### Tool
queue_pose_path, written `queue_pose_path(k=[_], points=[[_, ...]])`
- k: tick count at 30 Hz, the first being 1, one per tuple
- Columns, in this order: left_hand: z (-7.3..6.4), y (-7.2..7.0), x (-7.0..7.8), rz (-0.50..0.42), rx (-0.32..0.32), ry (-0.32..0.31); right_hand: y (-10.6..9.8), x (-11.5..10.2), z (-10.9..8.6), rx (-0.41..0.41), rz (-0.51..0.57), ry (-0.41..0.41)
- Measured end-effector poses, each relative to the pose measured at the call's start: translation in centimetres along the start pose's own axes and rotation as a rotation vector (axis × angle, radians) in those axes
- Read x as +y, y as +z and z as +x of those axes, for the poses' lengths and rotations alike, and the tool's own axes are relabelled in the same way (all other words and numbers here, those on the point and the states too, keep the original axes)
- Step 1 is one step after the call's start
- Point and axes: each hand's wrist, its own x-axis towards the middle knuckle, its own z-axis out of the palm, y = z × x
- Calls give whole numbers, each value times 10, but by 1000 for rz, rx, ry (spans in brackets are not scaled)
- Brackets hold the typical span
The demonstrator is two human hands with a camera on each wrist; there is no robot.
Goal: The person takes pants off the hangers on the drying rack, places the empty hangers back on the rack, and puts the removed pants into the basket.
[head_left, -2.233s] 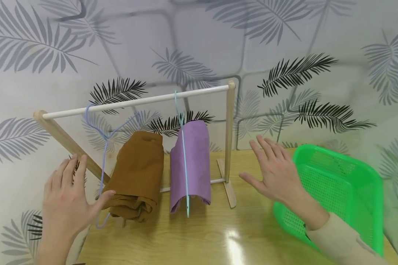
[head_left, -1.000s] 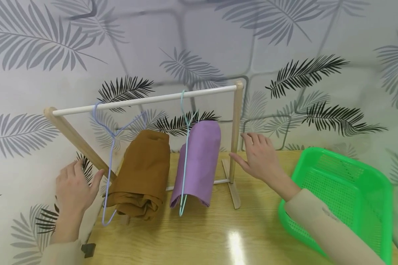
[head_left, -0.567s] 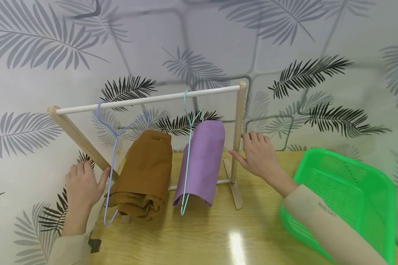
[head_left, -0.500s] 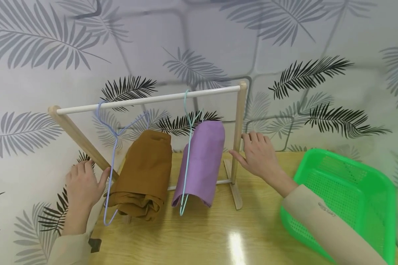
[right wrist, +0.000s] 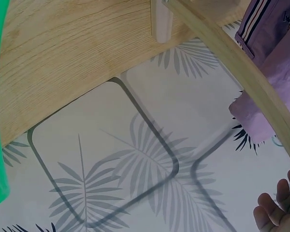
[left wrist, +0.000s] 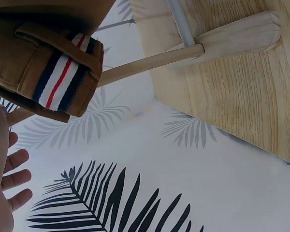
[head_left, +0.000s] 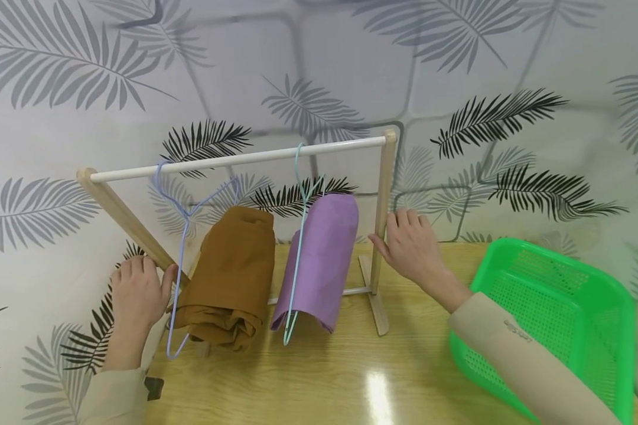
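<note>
A clothes rack with a white rail (head_left: 234,160) and wooden side posts stands on the table. A folded brown garment (head_left: 228,271) hangs on a blue hanger (head_left: 183,212); a striped band (left wrist: 63,72) shows on it in the left wrist view. To its right, a folded purple garment (head_left: 324,260) hangs on a mint-green hanger (head_left: 299,254). My left hand (head_left: 138,292) is at the left post (head_left: 130,221), thumb and fingers on either side of it, fingers extended. My right hand (head_left: 412,245) touches the right post (head_left: 385,195), its fingers loosely bent beside it in the right wrist view.
A green plastic basket (head_left: 622,330) stands on the right of the wooden table (head_left: 298,383). A leaf-patterned wall (head_left: 319,77) rises close behind the rack. The rack's right foot (head_left: 378,313) rests on the table. A small dark object (head_left: 154,388) is by my left sleeve.
Both hands have moved inward from apart to the rack's side posts. The purple garment and its hanger sway a little. The head view has shifted slightly.
</note>
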Motion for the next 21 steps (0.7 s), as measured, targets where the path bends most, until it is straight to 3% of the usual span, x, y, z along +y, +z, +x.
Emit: queue_pose_path(k=[6, 12, 21], points=[[1, -1, 2, 13, -30, 25, 3, -1, -1, 37, -27, -13], [2, 0, -1, 57, 5, 75, 3, -5, 0, 12, -13, 8], [4, 3, 0, 63, -24, 69, 1, -6, -3, 0, -13, 35]])
